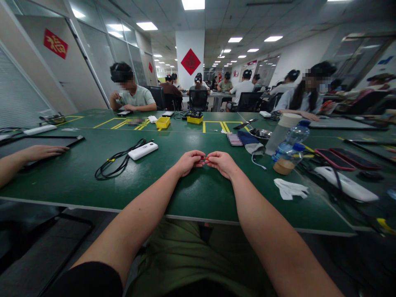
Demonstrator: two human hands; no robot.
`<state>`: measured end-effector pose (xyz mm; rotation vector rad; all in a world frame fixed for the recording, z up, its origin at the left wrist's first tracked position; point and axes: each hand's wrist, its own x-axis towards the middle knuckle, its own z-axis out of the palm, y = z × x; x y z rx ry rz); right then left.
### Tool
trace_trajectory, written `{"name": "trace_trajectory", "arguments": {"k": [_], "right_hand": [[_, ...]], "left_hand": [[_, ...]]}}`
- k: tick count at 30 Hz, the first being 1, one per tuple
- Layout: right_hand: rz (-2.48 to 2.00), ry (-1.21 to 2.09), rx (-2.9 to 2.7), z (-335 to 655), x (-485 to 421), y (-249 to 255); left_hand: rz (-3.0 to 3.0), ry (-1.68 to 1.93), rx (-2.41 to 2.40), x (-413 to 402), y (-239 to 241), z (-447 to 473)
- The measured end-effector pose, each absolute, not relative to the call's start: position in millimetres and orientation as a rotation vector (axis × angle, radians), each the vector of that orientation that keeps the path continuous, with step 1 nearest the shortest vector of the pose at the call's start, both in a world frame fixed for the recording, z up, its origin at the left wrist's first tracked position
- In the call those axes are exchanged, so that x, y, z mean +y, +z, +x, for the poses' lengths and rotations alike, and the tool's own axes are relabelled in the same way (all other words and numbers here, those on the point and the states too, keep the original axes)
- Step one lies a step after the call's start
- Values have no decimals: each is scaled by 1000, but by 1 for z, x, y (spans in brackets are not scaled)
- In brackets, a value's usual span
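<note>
Above the green table (167, 185), my left hand (189, 162) and my right hand (223, 163) almost meet at the fingertips. Between thumb and fingers of the left is a small red piece (202, 158), mostly covered. The right pinches a small orange-red piece (207, 158), also largely hidden by the fingertips. Both pieces are too small to name, and whether they touch cannot be made out. Left of my hands lies a white power bank (143, 151) with a coiled black cable (115, 165).
At right stand a plastic bottle (292, 138), a cup with brown drink (284, 165) and a pale tumbler (280, 134). A white cloth (291, 189) lies nearer. Yellow trays (163, 123) sit farther back. Another person's hand (46, 152) rests at left; people sit across the table.
</note>
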<state>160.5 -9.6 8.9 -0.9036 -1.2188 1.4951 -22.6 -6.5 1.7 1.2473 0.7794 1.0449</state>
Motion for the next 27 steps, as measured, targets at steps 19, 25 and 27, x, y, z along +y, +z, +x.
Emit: {"name": "trace_trajectory", "arguments": {"k": [19, 25, 27], "right_hand": [[-882, 1475, -1269, 161, -10, 7], [-877, 1568, -1167, 161, -6, 9], [-873, 1588, -1161, 162, -5, 9]], "left_hand": [[1249, 1035, 768, -12, 7, -21], [1274, 1037, 747, -11, 6, -22], [1300, 1034, 734, -12, 5, -22]]}}
